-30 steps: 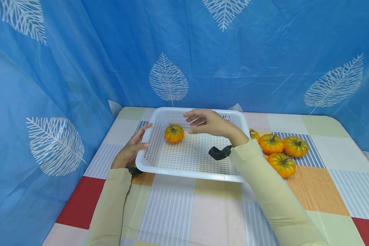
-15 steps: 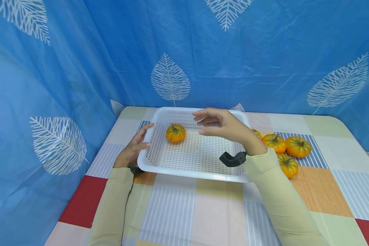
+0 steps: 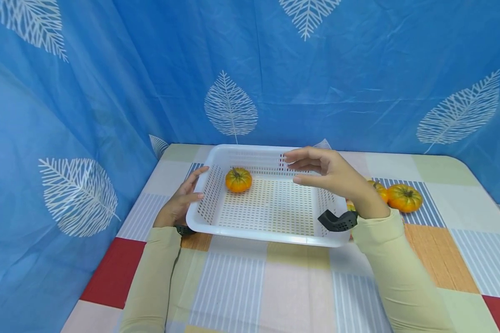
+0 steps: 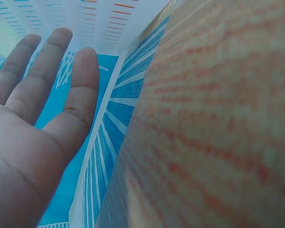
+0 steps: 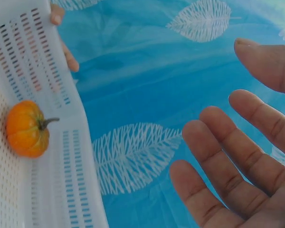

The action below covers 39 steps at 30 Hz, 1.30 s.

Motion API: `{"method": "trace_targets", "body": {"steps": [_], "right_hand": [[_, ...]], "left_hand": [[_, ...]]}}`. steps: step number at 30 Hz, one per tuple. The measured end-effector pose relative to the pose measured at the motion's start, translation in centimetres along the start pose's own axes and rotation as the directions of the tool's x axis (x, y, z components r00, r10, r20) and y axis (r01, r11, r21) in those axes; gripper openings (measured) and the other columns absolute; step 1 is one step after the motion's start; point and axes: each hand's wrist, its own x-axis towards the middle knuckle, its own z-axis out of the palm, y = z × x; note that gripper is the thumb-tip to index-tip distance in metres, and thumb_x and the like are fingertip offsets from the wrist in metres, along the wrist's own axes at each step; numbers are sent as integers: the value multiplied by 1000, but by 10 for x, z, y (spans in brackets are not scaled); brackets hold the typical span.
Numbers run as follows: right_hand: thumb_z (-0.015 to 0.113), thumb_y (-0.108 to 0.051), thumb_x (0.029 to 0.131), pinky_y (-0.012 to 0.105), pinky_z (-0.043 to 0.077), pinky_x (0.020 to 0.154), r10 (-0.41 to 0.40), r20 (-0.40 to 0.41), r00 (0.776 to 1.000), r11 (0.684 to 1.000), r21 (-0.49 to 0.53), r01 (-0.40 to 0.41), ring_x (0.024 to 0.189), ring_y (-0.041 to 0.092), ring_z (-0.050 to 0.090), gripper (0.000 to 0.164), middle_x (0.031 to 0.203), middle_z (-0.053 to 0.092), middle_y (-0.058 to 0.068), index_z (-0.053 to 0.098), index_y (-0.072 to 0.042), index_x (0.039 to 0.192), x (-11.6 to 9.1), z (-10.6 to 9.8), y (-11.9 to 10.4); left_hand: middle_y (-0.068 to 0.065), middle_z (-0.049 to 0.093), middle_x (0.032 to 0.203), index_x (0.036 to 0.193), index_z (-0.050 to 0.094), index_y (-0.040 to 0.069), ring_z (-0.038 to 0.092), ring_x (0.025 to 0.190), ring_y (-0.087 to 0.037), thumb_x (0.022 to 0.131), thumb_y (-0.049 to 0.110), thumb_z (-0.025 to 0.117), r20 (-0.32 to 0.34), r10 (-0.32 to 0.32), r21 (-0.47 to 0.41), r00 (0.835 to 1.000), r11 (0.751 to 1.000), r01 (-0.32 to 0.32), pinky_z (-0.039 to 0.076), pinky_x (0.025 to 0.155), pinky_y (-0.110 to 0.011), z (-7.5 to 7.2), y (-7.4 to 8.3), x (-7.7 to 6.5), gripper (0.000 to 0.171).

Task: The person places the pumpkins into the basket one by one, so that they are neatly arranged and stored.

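A white perforated plastic basket [image 3: 250, 233] stands on the table with one small orange pumpkin [image 3: 239, 180] inside, toward its left end. My left hand [image 3: 179, 200] rests against the basket's left side, thumb and fingers extended; the left wrist view shows its fingers [image 4: 43, 71] nearly straight in front of the slotted wall. Over the right part of the basket hangs my right hand [image 3: 331, 173], fingers loosely bent, holding nothing. In the right wrist view its fingertips [image 5: 199, 135] are spread apart, well away from the pumpkin in the basket.
To the right of the basket sit several more pumpkins [image 3: 404, 198], partly hidden behind my right forearm. A patchwork checked tablecloth [image 3: 293, 291] covers the table. Blue curtains [image 3: 300, 92] with white leaf prints rise behind and at the left.
My right hand has drawn back to the right, from near the pumpkin in the basket to the basket's right side. The left hand stays at the basket's left side.
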Motion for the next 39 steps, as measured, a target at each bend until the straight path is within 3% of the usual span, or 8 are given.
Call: {"method": "trace_targets", "body": {"steps": [6,13,20,24,29,39], "right_hand": [[75,3,97,24,54,101,34,-49,998,999,16,-33,122,20,67,47,139,67,17,64,4,142,-16,-7,5],[71,15,94,21,53,100,-118,-101,988,991,49,124,118,14,68,42,130,73,-1,65,12,135,-34,-14,18],[72,16,92,19,53,100,-116,-163,980,993,-1,118,117,12,69,46,131,72,1,74,-6,132,-53,-20,22],[73,15,92,18,51,101,-107,-192,975,992,-81,93,119,10,68,46,132,71,3,74,-7,133,-64,-22,22],[72,16,92,15,49,102,-113,-210,971,990,-105,93,118,10,67,48,131,71,-2,74,-9,132,-76,-25,24],[67,25,90,18,51,101,-152,-235,960,988,-3,155,118,12,69,47,131,73,5,72,1,130,-97,-30,31]], "left_hand": [[-14,19,174,158,40,40,45,139,-31,94,14,71,21,19,-18,1000,1000,-19,55,101,-46,-2,-2,1,75],[-9,25,169,155,42,41,48,135,-26,95,13,69,34,43,-5,999,999,-43,57,98,-42,-2,-2,2,72],[-9,27,167,154,42,41,50,133,-26,95,12,68,22,38,4,999,999,-38,58,97,-42,-2,-1,2,71],[-13,25,168,155,42,42,47,134,-27,96,13,69,17,40,19,999,999,-41,58,97,-43,-1,0,2,71],[-16,21,170,154,44,43,45,135,-29,95,10,66,24,48,21,999,999,-49,57,98,-43,-1,-1,2,71],[-11,22,169,152,46,45,44,135,-31,94,10,67,16,33,1,999,999,-33,58,97,-42,-2,-2,3,71]]}}
